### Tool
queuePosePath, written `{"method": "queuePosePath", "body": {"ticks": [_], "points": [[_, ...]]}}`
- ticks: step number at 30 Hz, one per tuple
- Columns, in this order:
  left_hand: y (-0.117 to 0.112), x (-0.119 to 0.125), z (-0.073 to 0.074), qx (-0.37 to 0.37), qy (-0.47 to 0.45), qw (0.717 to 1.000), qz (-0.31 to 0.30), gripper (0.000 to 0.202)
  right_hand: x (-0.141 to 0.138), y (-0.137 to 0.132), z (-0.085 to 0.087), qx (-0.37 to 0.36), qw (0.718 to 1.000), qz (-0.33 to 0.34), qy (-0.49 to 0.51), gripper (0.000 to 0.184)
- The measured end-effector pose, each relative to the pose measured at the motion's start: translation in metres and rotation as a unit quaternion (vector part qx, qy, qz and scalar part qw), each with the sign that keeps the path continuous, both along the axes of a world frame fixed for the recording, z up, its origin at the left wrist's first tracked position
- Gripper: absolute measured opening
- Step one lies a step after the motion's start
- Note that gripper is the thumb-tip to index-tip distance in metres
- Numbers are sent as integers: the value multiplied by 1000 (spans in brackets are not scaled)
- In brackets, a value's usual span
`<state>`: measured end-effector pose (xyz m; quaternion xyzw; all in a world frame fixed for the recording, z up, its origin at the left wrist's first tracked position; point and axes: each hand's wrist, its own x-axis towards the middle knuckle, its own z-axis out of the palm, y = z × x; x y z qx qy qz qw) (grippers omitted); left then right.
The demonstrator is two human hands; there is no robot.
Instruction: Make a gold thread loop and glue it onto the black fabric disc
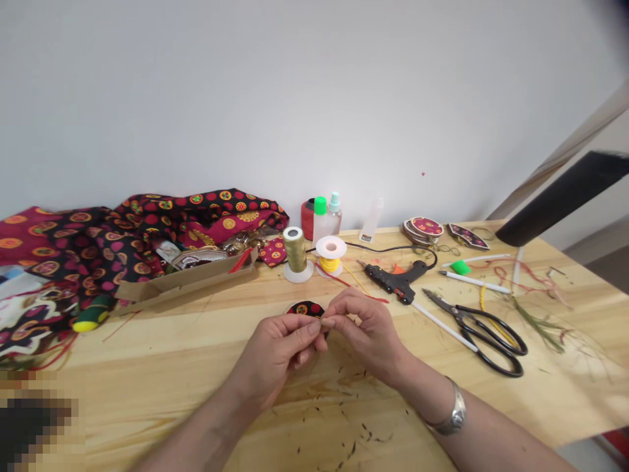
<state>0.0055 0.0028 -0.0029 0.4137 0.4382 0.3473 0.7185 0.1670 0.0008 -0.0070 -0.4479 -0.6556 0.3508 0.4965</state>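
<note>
Dark thread scraps litter the pale wooden table, nearer than the glue gun and to its left. A silver bangle circles the right wrist. The left hand and right hand meet in front of the gun. Each has thumb and forefinger pinched shut on a yellowish bit, too small to make out. Just behind the fingertips a round fabric disc, black with red dots, lies left of the gun; the fingers hide its near edge.

Right of the gun lie black-handled scissors and white glue sticks. Left of it stand a gold thread spool and a flat yellow spool, then a shallow cardboard box. Behind the box is heaped patterned cloth. Beyond the gun stand small plastic bottles and a stack of finished discs, all against a plain white wall.
</note>
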Motion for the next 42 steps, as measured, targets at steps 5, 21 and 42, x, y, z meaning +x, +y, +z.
{"method": "queuePosePath", "body": {"ticks": [5,21,42], "points": [[0,1,0,12,11,1000,5,24,-1,0,2,-6,1000,5,-19,17],[-1,0,1,22,48,998,17,17,-1,-2,0,-5,1000,-8,-19,22],[-2,0,-1,-12,21,1000,4,15,1,1,2,-21,1000,13,-4,12]]}}
